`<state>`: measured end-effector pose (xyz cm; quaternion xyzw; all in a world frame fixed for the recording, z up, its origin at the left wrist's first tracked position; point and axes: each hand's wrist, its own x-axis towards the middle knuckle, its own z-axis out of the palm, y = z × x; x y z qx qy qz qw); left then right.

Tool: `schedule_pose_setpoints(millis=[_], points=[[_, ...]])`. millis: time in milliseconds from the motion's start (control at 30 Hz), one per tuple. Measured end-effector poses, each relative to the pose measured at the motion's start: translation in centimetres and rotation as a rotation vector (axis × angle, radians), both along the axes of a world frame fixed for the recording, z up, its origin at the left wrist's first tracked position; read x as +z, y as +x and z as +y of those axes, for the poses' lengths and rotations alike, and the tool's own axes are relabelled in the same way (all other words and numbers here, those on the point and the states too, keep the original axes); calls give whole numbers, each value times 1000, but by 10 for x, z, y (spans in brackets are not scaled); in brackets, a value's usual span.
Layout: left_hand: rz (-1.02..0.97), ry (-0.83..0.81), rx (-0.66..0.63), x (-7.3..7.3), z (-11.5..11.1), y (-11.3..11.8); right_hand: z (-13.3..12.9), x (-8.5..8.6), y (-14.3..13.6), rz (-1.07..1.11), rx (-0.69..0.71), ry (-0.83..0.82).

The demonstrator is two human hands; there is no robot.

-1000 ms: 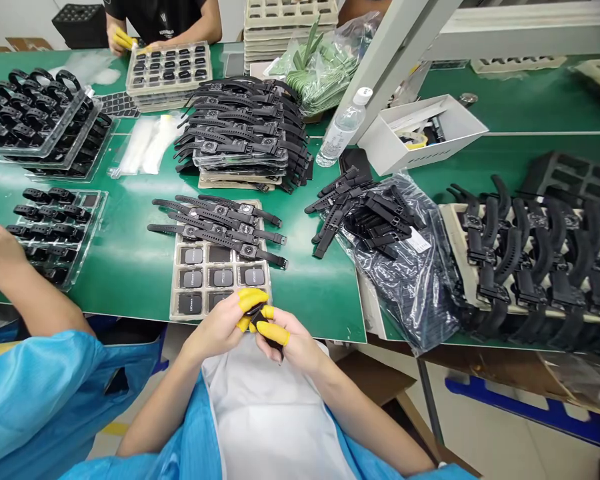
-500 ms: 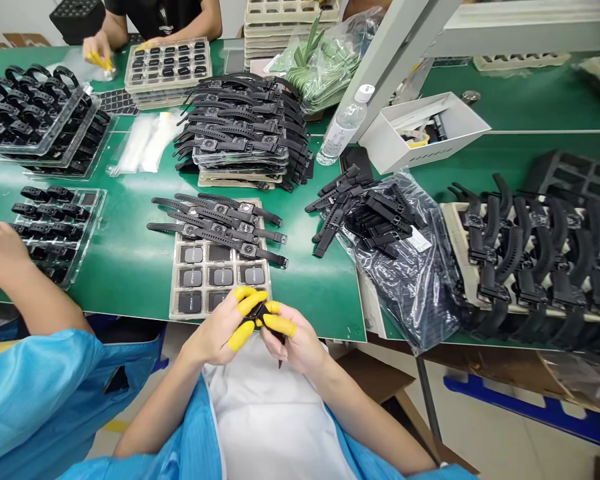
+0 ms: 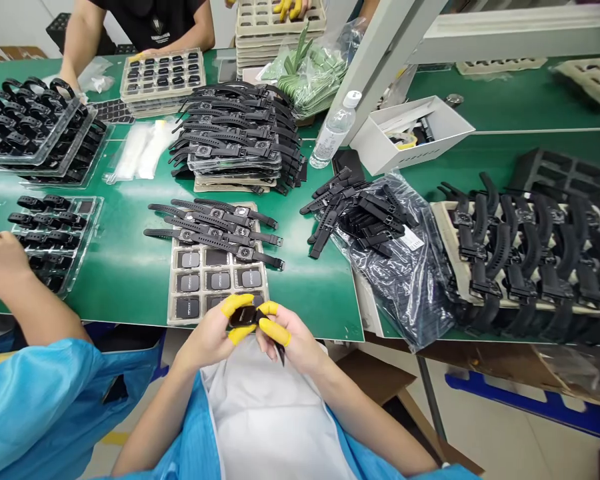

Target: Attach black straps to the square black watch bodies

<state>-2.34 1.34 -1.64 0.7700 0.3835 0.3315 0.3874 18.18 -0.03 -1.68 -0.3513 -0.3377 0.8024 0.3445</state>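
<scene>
Left hand [image 3: 211, 338] pinches watch body [image 3: 243, 316] by edges; right hand [image 3: 297, 338], fingers closed, grips black strap [image 3: 281, 351]; both near worktop [image 3: 315, 300]; body probably light, stiff, face slippery, better hold at sides; strap likely soft

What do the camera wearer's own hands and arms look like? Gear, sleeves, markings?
Left hand and right hand each wear yellow finger covers on the thumb and at least one finger; palms uncovered. Forearms bare, no cables, wristbands or markings visible. Blue garment shows near the elbows, with a white front.
</scene>
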Motion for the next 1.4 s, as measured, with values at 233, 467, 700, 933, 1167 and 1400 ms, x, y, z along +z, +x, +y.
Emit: schedule_pose_setpoints(millis=[233, 467, 700, 933, 1167, 1400], points=[[-625, -181, 450, 2, -2, 6, -1, 4, 0, 16, 211, -59], [-667, -230, 734, 25, 11, -10, 8, 6, 12, -134, 52, -24], [65, 59, 100, 3, -4, 10, 2, 12, -4, -3, 86, -22], [137, 157, 7, 4, -3, 6, 1, 7, -7, 140, 57, -138], [110, 143, 27, 7, -7, 11, -1, 12, -10, 221, -27, -253], [179, 154, -63, 17, -5, 5, 2, 15, -7, 176, 9, -292]])
